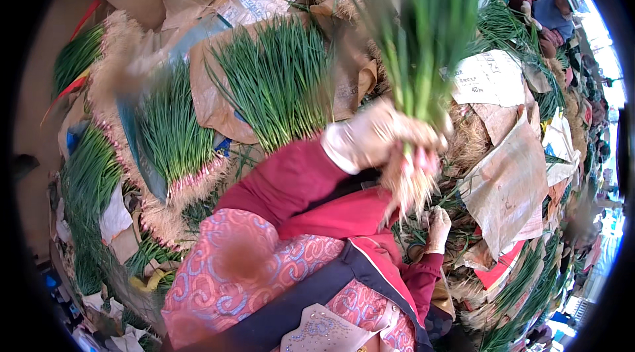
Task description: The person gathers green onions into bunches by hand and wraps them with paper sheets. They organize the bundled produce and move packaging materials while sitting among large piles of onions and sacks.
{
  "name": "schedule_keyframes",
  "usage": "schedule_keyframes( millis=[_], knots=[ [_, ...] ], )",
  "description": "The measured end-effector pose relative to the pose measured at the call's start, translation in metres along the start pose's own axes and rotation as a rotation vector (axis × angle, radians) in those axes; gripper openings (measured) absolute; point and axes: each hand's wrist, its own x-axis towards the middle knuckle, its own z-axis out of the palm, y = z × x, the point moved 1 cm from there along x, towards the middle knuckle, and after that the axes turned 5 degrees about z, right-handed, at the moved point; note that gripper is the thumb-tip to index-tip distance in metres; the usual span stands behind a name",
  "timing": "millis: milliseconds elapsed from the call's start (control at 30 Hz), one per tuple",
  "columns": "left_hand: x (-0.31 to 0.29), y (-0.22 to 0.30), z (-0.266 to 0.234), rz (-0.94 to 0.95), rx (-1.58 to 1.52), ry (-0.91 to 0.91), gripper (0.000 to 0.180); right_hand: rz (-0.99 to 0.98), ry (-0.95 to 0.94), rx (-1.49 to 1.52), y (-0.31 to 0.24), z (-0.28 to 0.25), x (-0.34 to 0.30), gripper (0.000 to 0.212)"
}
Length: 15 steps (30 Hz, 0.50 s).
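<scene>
My left hand (377, 135), in a pale glove with a maroon sleeve, is closed around a bunch of spring onions (423, 54). The bunch is held up with its green leaves pointing away from me and its pinkish bulbs and pale roots (411, 176) hanging below the fist; motion blurs it. Lower down, close to my red garment, my right hand (437, 229), also gloved, has its fingers curled. Whether anything is in them I cannot make out. Loose green leaves and roots lie around it.
Bundled spring onions stand at the left (169, 130) and ahead (271, 81), partly wrapped in brown paper (205, 97). A printed white sack (488, 79) and a tan sheet (509, 183) lie right. A person in blue (552, 11) sits far right among more onions.
</scene>
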Motion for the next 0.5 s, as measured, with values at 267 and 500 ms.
schedule_keyframes(
  millis=[267, 500],
  knots=[
    [-0.053, -0.014, -0.198, 0.084, 0.356, 0.438, 0.058, 0.229, -0.096, -0.231, 0.052, 0.006, 0.003, 0.024],
    [-0.131, -0.193, -0.381, -0.288, 0.173, 1.071, 0.019, 0.294, -0.112, -0.566, 0.059, 0.001, -0.02, 0.029]
  ],
)
